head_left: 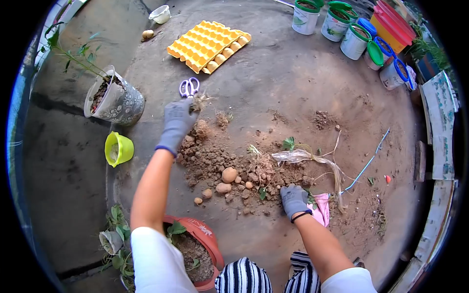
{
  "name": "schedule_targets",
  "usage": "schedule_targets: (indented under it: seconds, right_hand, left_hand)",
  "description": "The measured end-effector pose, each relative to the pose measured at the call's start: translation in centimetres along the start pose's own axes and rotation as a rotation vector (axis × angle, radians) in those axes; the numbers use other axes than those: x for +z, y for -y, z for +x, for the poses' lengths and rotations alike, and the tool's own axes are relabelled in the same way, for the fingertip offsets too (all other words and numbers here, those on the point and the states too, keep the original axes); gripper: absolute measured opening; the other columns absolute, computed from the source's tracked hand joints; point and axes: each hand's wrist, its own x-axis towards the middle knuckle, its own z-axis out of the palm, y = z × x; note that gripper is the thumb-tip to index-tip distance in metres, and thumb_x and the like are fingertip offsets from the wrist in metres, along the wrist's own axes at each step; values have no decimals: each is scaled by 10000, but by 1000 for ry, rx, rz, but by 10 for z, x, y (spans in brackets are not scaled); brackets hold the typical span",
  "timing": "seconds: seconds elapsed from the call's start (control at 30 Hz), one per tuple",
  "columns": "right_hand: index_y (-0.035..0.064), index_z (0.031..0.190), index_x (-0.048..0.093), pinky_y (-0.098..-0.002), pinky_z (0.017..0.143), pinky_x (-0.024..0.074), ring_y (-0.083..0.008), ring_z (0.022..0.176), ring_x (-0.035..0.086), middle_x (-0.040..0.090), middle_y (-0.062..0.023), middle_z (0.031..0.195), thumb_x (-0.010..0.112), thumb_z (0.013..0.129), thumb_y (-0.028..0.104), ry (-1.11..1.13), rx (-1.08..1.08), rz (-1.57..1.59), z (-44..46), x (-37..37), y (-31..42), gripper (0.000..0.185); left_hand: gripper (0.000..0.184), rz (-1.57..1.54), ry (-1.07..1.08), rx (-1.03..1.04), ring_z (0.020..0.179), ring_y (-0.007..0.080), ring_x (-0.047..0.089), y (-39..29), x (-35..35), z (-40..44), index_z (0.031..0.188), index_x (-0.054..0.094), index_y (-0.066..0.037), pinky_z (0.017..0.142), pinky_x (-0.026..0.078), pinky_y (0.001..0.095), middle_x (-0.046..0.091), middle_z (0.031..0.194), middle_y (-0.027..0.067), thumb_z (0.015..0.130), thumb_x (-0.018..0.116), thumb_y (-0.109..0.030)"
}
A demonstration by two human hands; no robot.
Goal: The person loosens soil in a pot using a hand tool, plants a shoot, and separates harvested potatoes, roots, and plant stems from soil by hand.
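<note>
My left hand (179, 119), in a grey glove, is closed on a small clump of dry roots (200, 102), just below the purple-handled scissors (189, 87). My right hand (294, 199), also gloved, rests at the right edge of the loose soil (210, 163), beside a pink cloth (321, 209) and some green leaves; its fingertips point down at the soil, and whether they hold anything is not visible. Several potatoes (229, 174) lie on the near side of the soil. Right of them are a tangle of roots (263, 167) and a clear plastic strip (293, 156).
Yellow egg trays (209, 45) stand at the back. Several white tubs (353, 42) line the back right. A potted plant (117, 100) and a lime pot (119, 148) are at left. A terracotta pot (207, 234) sits by my left arm. A blue cord (367, 164) lies at right.
</note>
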Motion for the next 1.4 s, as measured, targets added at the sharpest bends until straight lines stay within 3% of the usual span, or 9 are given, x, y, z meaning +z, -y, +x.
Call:
schedule_targets:
  seconds: [0.27,0.33,0.4,0.53,0.67,0.87,1.13,1.27,1.4]
  right_hand:
    - [201,1079,648,-410,718,527,-244,984,636,628,-49,1072,521,902,180,-32,-5,11,1,2,-1,218]
    - [204,1066,652,-408,714,527,-240,982,638,636,-44,1054,521,900,182,-45,5,14,3,3,-1,213]
    - [203,1071,652,-407,713,529,-240,978,640,638,-46,1049,520,902,185,-53,-3,2,3,4,-1,215]
    - [197,1075,650,-406,709,532,-243,974,641,636,-48,1052,520,904,181,-36,-3,-19,3,3,-1,216]
    - [189,1088,643,-405,709,535,-257,975,640,630,-59,1061,522,903,175,-42,-4,-40,5,9,-1,222]
    - [192,1098,636,-406,699,536,-251,978,636,624,-65,1078,522,902,170,-24,-29,-31,0,-1,-2,228]
    - [192,1069,654,-402,742,531,-240,975,638,634,-58,1053,500,921,201,-24,-2,-45,1,-2,0,214]
    - [189,1088,646,-413,755,529,-252,963,639,637,-64,1031,489,929,201,-24,2,-19,3,3,-3,224]
    - [189,1077,647,-408,712,530,-253,950,641,639,-65,1037,495,917,201,-63,-38,-39,4,11,-4,221]
  left_hand:
    - [259,-275,0,66,806,335,645,43,-103,-95,1012,645,-103,730,505,419,670,874,159,792,673,-236]
    - [293,-252,130,140,765,325,651,65,-63,-117,1043,657,-112,729,526,375,674,845,147,772,691,-215]
    - [580,-21,706,152,1128,308,572,59,-45,-126,1312,509,-131,981,428,411,571,1247,179,804,659,-367]
    - [688,-79,609,130,1289,323,417,69,32,-89,1410,402,-154,1049,348,460,426,1405,163,812,650,-384]
    - [530,116,-19,327,1232,294,472,29,80,-35,1353,468,-187,1007,384,444,480,1333,136,838,594,-209]
    - [567,281,432,68,1150,279,530,-10,111,-10,1270,512,-214,932,416,422,539,1211,122,735,701,-221]
    - [707,-161,457,73,1045,301,560,-62,30,-57,1322,450,-156,908,454,404,554,1088,153,737,736,-431]
    - [824,-336,463,223,1178,318,521,-77,54,-71,1439,312,-90,996,430,415,514,1275,194,804,687,-459]
    - [552,-792,368,118,1103,273,593,-51,54,-54,1328,489,-44,977,458,366,561,1280,184,863,613,-314]
